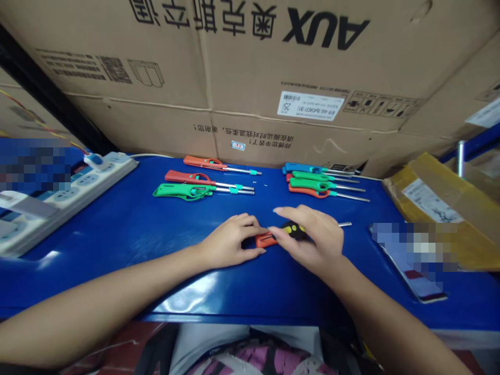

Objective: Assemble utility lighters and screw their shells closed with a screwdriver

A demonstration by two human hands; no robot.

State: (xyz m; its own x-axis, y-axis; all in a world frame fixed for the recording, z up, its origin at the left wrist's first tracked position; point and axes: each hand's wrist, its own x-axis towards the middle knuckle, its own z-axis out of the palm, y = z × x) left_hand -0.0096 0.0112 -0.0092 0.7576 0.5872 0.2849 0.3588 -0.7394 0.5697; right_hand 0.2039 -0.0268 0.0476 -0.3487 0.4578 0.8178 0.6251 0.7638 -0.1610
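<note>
My left hand (230, 240) and my right hand (312, 237) meet at the middle of the blue table (117, 229). Between them lies an orange long-nosed lighter (264, 240); its metal tip (346, 224) pokes out to the right of my right hand. My left hand pinches the orange handle end. My right hand curls over a black and yellow tool (292, 229), which rests against the lighter. How tool and lighter touch is hidden by the fingers.
Three lighters (195, 183), orange, red and green, lie at the back left. Several more (316, 183) lie at the back right. A white power strip (74, 182) sits at the left, a flat device (410, 265) and a yellow parcel (441, 203) at the right. Cardboard boxes (250, 67) wall the back.
</note>
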